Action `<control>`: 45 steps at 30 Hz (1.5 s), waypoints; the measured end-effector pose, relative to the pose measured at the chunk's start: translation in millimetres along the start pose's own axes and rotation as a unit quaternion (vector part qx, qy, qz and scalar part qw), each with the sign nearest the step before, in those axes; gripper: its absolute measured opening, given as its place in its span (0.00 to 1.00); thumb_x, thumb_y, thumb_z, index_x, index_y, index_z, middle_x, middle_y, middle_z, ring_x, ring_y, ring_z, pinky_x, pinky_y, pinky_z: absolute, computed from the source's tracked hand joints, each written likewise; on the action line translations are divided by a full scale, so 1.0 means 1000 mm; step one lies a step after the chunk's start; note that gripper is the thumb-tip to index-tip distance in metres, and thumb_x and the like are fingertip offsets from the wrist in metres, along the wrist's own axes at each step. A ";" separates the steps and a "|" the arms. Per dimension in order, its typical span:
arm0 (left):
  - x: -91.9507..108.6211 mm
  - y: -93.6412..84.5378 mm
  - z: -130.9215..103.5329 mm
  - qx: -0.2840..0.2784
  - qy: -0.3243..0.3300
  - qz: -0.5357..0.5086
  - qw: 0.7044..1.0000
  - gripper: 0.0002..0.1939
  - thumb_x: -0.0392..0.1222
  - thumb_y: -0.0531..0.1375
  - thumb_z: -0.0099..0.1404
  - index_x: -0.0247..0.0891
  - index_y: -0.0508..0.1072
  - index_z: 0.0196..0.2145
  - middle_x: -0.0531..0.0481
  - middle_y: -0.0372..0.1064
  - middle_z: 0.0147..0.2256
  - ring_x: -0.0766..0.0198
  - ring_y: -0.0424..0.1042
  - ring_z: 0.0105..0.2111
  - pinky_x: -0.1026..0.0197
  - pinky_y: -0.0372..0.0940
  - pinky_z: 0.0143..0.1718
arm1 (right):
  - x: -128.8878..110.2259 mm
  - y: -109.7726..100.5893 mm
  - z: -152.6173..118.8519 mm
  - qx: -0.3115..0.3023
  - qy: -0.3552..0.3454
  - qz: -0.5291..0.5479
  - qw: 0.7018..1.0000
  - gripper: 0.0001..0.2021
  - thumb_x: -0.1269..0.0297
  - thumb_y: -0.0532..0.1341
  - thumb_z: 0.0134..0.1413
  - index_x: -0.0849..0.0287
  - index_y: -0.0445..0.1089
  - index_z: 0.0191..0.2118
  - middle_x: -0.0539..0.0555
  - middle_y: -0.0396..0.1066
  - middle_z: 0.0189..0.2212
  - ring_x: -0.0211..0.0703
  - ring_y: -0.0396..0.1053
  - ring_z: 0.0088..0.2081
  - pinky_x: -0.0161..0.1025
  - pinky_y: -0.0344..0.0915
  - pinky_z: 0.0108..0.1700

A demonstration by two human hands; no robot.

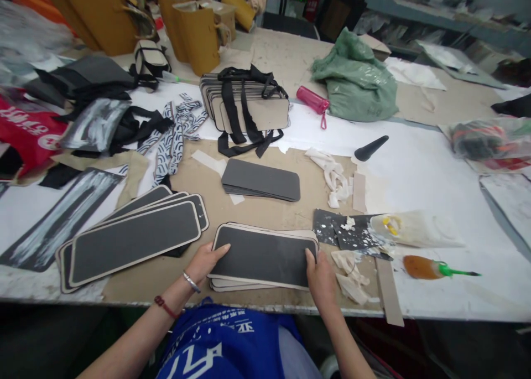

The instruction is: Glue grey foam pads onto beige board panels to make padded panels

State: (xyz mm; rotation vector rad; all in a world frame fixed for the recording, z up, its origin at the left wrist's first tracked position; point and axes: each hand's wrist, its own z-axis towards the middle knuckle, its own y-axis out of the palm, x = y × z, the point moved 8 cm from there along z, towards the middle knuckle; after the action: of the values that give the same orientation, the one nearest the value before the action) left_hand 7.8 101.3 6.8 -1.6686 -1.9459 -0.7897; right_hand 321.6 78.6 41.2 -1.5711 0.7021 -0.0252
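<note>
A dark panel with a pale border lies on similar pale-edged panels at the table's front edge. My left hand grips its left end, thumb on top. At the right end, my right hand has its thumb on the panel, fingers underneath or hidden. Just beyond sits a stack of plain dark grey panels. To the left, several bordered dark panels overlap at a slant.
Black straps lie over a bundle of beige panels at the back. A glue-smeared dark sheet, an orange bottle with a green nozzle and crumpled tape are on the right. A green bag stands farther back.
</note>
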 end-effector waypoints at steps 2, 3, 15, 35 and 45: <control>0.000 0.000 0.000 0.007 0.000 -0.014 1.000 0.20 0.45 0.66 0.42 0.31 0.72 0.31 0.46 0.74 0.26 0.58 0.73 0.27 0.59 0.68 0.33 | -0.003 0.004 -0.004 0.035 -0.012 -0.063 0.997 0.20 0.51 0.41 0.57 0.59 0.63 0.29 0.56 0.65 0.20 0.47 0.64 0.23 0.39 0.54 0.25; 0.001 0.000 0.000 0.010 0.000 -0.020 1.000 0.19 0.44 0.66 0.42 0.31 0.72 0.31 0.46 0.74 0.26 0.58 0.73 0.27 0.59 0.68 0.33 | -0.004 0.005 -0.005 0.046 -0.018 -0.081 0.996 0.22 0.51 0.39 0.58 0.58 0.62 0.29 0.56 0.64 0.19 0.46 0.63 0.21 0.39 0.52 0.24; -0.001 -0.001 -0.001 0.029 -0.042 -0.003 0.999 0.15 0.41 0.65 0.46 0.31 0.72 0.32 0.45 0.75 0.27 0.58 0.74 0.29 0.59 0.69 0.35 | 0.002 0.009 -0.001 0.038 -0.036 -0.067 0.996 0.22 0.47 0.38 0.59 0.56 0.59 0.28 0.54 0.64 0.20 0.47 0.63 0.22 0.38 0.49 0.23; -0.002 -0.005 0.002 0.047 -0.028 0.016 0.998 0.10 0.36 0.62 0.51 0.32 0.72 0.34 0.46 0.75 0.27 0.58 0.74 0.31 0.59 0.69 0.36 | 0.001 0.010 0.001 0.008 0.000 -0.082 0.997 0.13 0.56 0.48 0.57 0.58 0.61 0.30 0.54 0.64 0.22 0.46 0.64 0.26 0.38 0.51 0.26; 0.001 -0.003 0.000 0.042 -0.024 0.020 0.999 0.05 0.35 0.61 0.53 0.32 0.72 0.30 0.47 0.74 0.25 0.61 0.73 0.26 0.61 0.70 0.32 | 0.000 0.012 -0.001 0.006 -0.001 -0.107 0.994 0.10 0.59 0.49 0.58 0.59 0.61 0.33 0.55 0.66 0.24 0.46 0.66 0.27 0.37 0.51 0.26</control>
State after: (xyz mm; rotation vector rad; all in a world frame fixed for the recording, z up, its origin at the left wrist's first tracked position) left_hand 5.2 101.7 6.9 -1.6869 -1.9442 -0.6498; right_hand 315.9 78.5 30.7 -1.6294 0.5271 -0.1860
